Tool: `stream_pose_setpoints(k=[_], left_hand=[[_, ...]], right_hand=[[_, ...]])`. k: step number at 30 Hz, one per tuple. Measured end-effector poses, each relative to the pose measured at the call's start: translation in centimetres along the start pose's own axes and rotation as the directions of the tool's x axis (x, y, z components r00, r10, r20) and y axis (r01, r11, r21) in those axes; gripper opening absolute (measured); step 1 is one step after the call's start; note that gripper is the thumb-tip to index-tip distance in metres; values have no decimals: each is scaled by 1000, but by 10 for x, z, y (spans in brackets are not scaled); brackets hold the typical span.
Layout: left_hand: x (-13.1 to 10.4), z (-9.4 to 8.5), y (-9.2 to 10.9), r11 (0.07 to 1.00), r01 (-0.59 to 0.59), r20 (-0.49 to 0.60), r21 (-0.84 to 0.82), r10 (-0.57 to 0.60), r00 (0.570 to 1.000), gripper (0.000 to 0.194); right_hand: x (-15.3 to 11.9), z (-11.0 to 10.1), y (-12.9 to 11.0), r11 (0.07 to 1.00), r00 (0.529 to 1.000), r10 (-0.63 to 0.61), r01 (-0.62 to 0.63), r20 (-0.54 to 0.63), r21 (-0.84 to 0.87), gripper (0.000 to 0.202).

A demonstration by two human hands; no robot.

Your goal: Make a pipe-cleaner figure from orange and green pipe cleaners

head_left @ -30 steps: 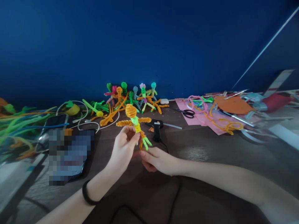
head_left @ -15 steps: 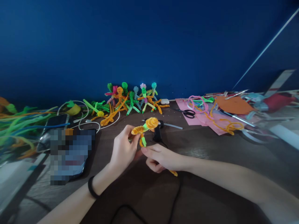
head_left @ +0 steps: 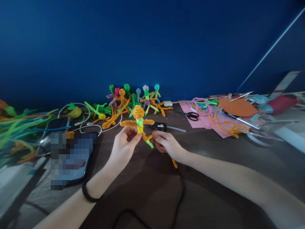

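Pinched by its body in my left hand is a pipe cleaner figure, upright, with an orange coiled head, orange arms, a green and yellow body and a green-tipped leg. My right hand is closed on an orange pipe cleaner, whose loose end pokes out below the palm. The strand's other end runs from my fingertips to the figure's leg. Behind my right hand lies a black glue gun with a clear glue stick in its back.
Several finished pipe cleaner figures stand along the blue wall. Scissors and pink sheets lie right, beside an orange sheet. A phone and loose pipe cleaners lie left. A black cord crosses the front.
The figure has turned from lying tilted to upright, facing me, and shifted left and up. My right hand has risen slightly, still pinching the orange pipe cleaner.
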State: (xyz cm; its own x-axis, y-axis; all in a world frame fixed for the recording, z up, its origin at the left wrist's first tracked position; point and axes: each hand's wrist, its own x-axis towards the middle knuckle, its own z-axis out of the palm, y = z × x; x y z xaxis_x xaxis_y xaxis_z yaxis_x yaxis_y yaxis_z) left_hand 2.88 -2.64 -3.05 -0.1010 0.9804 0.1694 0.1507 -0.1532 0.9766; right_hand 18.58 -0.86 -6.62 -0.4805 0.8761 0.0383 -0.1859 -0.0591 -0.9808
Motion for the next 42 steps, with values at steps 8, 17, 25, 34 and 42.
stream_pose_setpoints(k=[8, 17, 25, 34, 42], left_hand=[[-3, 4, 5, 877, 200, 115, -436, -166, 979, 18], [2, -2, 7, 893, 293, 228, -342, -224, 948, 31], [1, -2, 4, 947, 239, 232, -215, -189, 954, 16], [-4, 1, 7, 965, 159, 193, -207, -119, 974, 11], [-1, -2, 6, 990, -50, 61, 130, 42, 997, 3]], right_hand=[[-2, 7, 2, 994, 989, 63, -74, 135, 85, 30], [-2, 4, 0, 977, 999, 15, -23, 39, 213, 29], [-1, 3, 2, 985, 1000, 24, -25, 12, 173, 31], [-6, 9, 2, 987, 973, 129, -145, 193, 72, 34], [-14, 14, -8, 981, 933, 160, -186, 321, 50, 36]])
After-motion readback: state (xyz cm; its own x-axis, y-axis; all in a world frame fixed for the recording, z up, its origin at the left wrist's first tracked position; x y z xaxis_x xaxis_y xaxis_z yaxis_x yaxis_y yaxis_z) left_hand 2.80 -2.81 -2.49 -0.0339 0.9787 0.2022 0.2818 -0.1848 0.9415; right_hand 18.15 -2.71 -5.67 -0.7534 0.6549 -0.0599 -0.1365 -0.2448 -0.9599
